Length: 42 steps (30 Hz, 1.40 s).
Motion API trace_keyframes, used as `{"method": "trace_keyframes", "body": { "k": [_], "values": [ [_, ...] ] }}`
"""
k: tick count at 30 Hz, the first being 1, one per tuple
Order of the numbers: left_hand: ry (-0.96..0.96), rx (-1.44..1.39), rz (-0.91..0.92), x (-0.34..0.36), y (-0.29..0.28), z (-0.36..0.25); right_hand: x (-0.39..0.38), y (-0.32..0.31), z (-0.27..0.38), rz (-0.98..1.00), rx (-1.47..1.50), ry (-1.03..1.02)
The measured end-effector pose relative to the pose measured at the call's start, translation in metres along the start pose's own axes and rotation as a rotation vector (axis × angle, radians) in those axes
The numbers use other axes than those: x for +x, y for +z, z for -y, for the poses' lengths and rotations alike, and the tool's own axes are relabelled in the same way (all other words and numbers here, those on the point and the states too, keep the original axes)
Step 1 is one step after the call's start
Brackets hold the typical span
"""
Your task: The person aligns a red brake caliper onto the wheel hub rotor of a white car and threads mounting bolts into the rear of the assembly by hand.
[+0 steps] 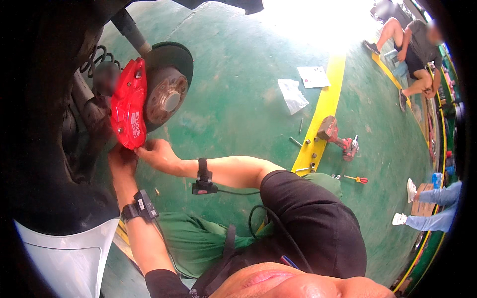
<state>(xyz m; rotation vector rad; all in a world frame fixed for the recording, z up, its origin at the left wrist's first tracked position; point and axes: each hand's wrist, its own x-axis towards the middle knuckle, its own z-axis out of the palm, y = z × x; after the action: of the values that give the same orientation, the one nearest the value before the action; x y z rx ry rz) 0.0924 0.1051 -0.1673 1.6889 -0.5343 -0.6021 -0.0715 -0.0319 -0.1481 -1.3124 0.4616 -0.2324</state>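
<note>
A red brake caliper (pixel 128 102) stands nearly upright beside the brown, rusty wheel hub and brake disc (pixel 164 97). My left hand (pixel 122 160) is under the caliper's lower end, its fingers mostly hidden behind that end. From the right, my right hand (pixel 160 157) reaches the same end, with thumb and fingers closed at its lower tip. Whether a small part sits between those fingertips is too small to tell.
A dark wheel arch and a silver body panel (pixel 64 260) border the left side. On the green floor lie an impact wrench (pixel 340 139), several sockets, a screwdriver (pixel 356 179), a plastic bag (pixel 292 96) and a paper sheet (pixel 313 77). Other people sit along the right.
</note>
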Motion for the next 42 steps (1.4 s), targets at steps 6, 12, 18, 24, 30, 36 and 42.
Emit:
{"method": "trace_keyframes", "body": {
  "k": [6,12,18,24,30,36,42],
  "values": [
    [-0.25,-1.053,0.103,0.01,0.003,-0.01,-0.001,0.002,0.0,-0.027,-0.002,-0.001],
    [-0.305,-1.078,0.014,0.009,0.007,-0.016,0.003,0.007,-0.007,-0.059,0.039,-0.055],
    [-0.225,-1.021,0.04,0.003,0.022,-0.034,0.004,0.003,-0.006,-0.022,-0.016,-0.014],
    [-0.238,-0.939,0.063,0.007,0.011,-0.017,0.004,0.004,-0.004,-0.008,-0.015,-0.024],
    [-0.204,-0.881,-0.079,0.007,0.006,-0.011,0.001,0.002,0.0,-0.015,-0.036,-0.023],
    [-0.088,-0.435,-0.052,0.008,0.002,0.005,0.001,0.001,-0.001,-0.017,-0.032,-0.012],
    [0.046,-0.086,-0.013,0.012,-0.007,0.011,0.006,0.01,-0.013,-0.081,0.07,-0.073]
  ]
}}
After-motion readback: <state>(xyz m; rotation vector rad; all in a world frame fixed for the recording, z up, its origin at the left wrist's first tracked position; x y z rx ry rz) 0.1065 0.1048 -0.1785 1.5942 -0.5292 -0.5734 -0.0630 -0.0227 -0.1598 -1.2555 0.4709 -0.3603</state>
